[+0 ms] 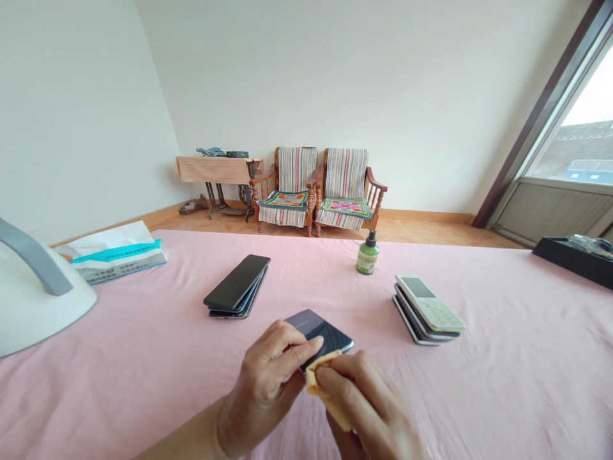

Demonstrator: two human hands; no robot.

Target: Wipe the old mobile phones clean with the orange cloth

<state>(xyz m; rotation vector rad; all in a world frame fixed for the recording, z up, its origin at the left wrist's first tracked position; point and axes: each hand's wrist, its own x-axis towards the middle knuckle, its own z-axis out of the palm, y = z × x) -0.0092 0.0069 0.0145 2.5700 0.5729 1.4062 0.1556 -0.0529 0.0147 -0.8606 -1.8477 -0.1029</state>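
Note:
A dark, glossy smartphone (330,335) is gripped along its left side by my left hand (268,380), thumb on top and fingers beneath. My right hand (371,402) pinches a folded yellow cloth (318,370), which touches the phone's near edge. To the left lies a stack of phones (237,284) with a black one on top. Another stack sits to the right, topped by a white keypad phone (428,303). Behind the held phone stands a small green bottle (367,257) with a black cap.
A pink cloth covers the table (143,377). On the left are a white object with a grey handle (43,281) and a tissue pack (124,252). A black tray (575,259) sits at the far right. Two wooden chairs (297,172) stand beyond the table.

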